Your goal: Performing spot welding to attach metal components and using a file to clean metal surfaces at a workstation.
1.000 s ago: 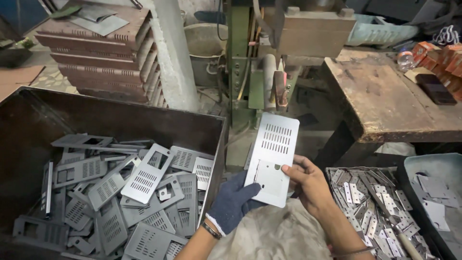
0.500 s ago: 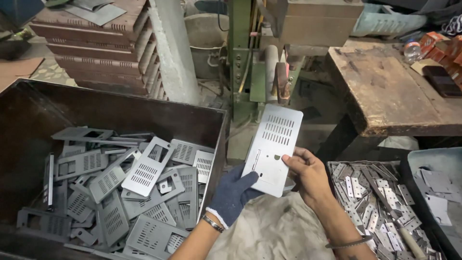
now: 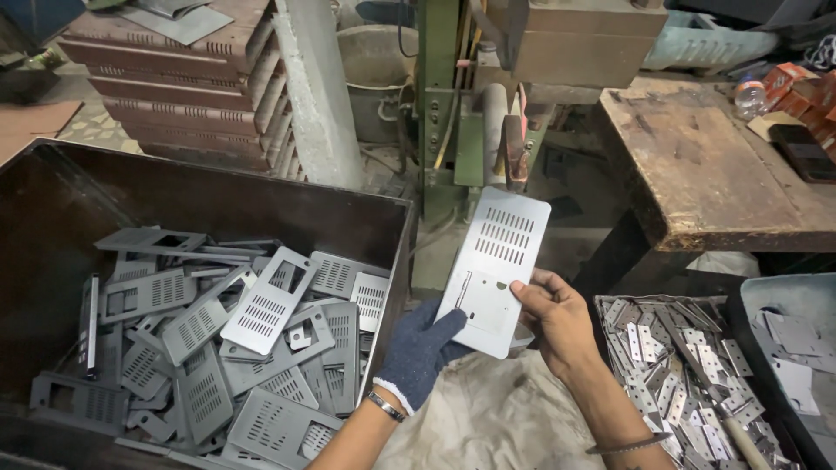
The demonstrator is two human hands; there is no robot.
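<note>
The left hand (image 3: 422,352) wears a dark blue glove and pinches the bottom edge of a flat grey metal plate (image 3: 494,270) with slots. The bare right hand (image 3: 557,318) grips the plate's right side, thumb on top. The plate is held up in the air, above a dirty cloth (image 3: 488,418). To the left, a big dark bin (image 3: 52,209) holds many such plates. Right of the hands, a tray (image 3: 688,365) holds small metal bits. Farther off stands a worn wooden table (image 3: 697,157) and a green machine (image 3: 453,113).
</note>
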